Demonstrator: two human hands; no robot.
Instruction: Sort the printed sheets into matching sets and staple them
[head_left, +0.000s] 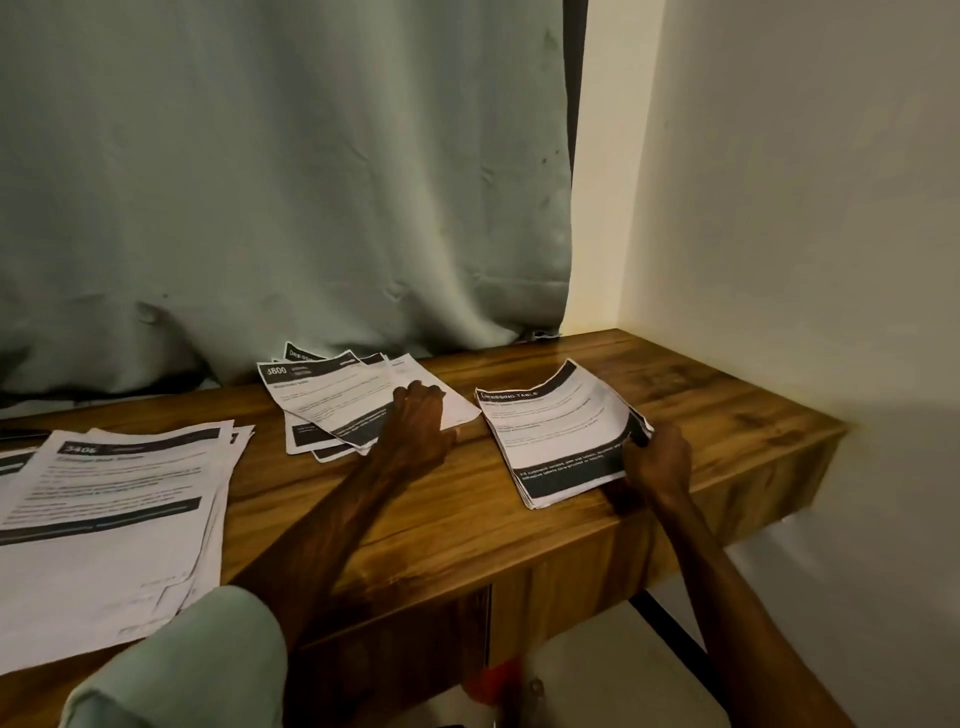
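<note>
Sleeve, right hand pinching stack at right edge

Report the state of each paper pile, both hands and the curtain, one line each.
left pile: loosely stacked, edges uneven.
middle pile: fanned out, unaligned.
Dressing Table stack: roughly squared, far edge curling up.
left hand: rests on the middle pile.
right hand: grips the Dressing Table stack's right edge.
curtain: drawn closed.
</note>
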